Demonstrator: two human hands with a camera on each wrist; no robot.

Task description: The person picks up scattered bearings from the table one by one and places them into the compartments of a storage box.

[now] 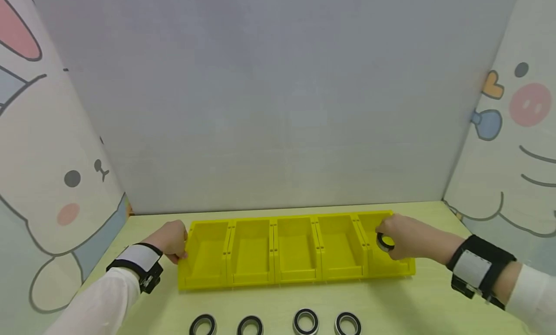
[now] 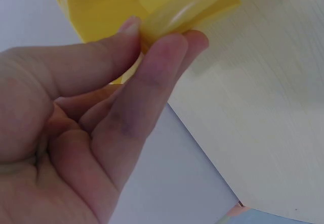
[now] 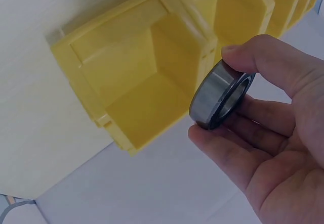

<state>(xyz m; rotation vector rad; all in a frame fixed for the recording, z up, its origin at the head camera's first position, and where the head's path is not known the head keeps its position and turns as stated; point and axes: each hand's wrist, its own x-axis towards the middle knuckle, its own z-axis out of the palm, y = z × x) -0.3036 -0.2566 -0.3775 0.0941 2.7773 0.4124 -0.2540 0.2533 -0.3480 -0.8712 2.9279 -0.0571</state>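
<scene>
A row of several joined yellow bins [image 1: 295, 277] stands on the table. At its left end, my left hand [image 1: 170, 239] pinches the wall of the end bin; the left wrist view shows thumb and fingers [image 2: 162, 57] on the yellow rim. Over the rightmost bin [image 3: 152, 107], my right hand [image 1: 403, 237] holds a ball bearing [image 3: 211, 98], a steel ring with a dark face, between thumb and fingertips. The bearing is tilted and apart from the bin floor. No bearing shows inside the bins.
Several more bearings lie on the table in front of the bins, among them one at the left [image 1: 212, 320] and one at the right [image 1: 358, 323], cut by the lower frame edge. A grey wall [image 1: 282, 108] rises behind; cartoon-printed panels [image 1: 43, 156] flank both sides.
</scene>
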